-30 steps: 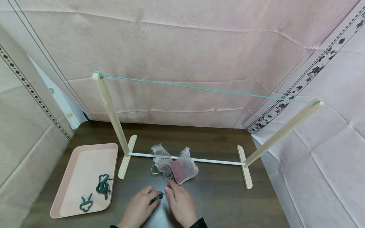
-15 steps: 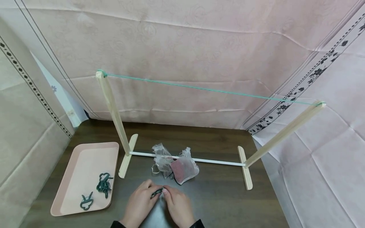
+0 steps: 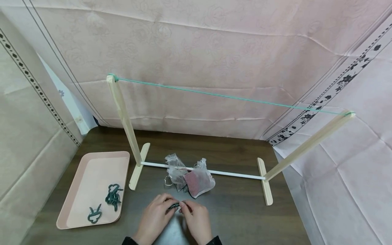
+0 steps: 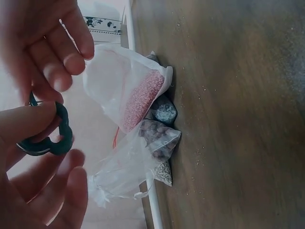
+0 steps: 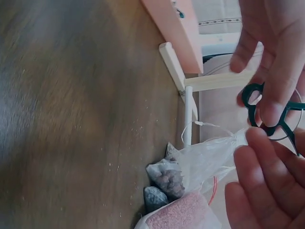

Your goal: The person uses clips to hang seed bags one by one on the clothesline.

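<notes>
A dark green plastic clip (image 3: 174,206) with a wavy, cloud-like outline is between both hands, low over the table. My left hand (image 3: 154,216) pinches it, thumb flat across the body (image 4: 64,138) in the left wrist view. My right hand (image 3: 197,217) takes the clip's prong end between thumb and index finger; its other fingers are bent loosely in the right wrist view. A thin wire ring shows by the prongs there. Just beyond the hands lie sheer drawstring bags, one with pink-red grains (image 3: 199,183), another with dark lumps (image 4: 159,138).
A pink tray (image 3: 92,170) at the left holds several more green clips (image 3: 113,196). Behind the hands stands a wooden frame with two posts (image 3: 125,119), a green cord (image 3: 214,95) strung between them and a white bottom bar (image 3: 235,174). Cloth hangs around the table.
My right hand, its fingers stretched beside the clip a second ago, has curled in and taken the clip's end. The left hand keeps its pinch, and the head view has shifted slightly.
</notes>
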The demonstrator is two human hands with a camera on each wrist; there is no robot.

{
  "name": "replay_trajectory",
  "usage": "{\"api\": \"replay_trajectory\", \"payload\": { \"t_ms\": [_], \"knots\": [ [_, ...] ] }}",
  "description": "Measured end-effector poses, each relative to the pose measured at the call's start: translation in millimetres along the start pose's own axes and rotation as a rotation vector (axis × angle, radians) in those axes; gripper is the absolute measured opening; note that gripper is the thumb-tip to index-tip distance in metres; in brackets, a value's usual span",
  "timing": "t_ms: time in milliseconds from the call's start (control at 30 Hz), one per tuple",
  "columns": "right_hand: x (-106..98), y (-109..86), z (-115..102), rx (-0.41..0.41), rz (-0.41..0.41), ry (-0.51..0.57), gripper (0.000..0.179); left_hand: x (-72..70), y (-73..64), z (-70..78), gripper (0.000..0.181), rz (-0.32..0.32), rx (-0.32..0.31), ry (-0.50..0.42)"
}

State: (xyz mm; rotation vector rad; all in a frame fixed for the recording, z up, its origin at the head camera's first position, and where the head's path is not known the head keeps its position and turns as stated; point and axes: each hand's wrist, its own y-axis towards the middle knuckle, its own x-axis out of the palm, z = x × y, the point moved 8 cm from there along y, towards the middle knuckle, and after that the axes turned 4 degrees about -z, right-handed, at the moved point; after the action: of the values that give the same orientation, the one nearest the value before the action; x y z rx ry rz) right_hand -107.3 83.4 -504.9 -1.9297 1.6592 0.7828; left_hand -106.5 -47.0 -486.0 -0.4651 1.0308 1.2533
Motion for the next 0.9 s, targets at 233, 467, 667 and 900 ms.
{"api": "replay_trajectory", "payload": {
  "t_ms": [233, 467, 667, 900],
  "knots": [
    [1.4, 1.4, 8.7, 0.08, -0.039, 0.16, 0.024, 0.5, -2.4, -0.2, 0.022, -0.005, 0.005, -0.044],
    [4.6, 0.7, 16.1, 0.153, -0.069, 0.234, 0.039, 0.7, -2.6, 2.7, 0.022, -0.002, 0.028, -0.005],
    [4.1, -0.5, 16.9, 0.167, -0.084, 0.218, 0.048, 0.8, -1.8, 5.4, 0.023, -0.014, 0.039, 0.018],
    [7.5, -2.0, 17.6, 0.168, -0.132, 0.079, 0.042, 5.2, -1.5, 5.0, 0.022, -0.088, 0.02, 0.028]
  ]
}}
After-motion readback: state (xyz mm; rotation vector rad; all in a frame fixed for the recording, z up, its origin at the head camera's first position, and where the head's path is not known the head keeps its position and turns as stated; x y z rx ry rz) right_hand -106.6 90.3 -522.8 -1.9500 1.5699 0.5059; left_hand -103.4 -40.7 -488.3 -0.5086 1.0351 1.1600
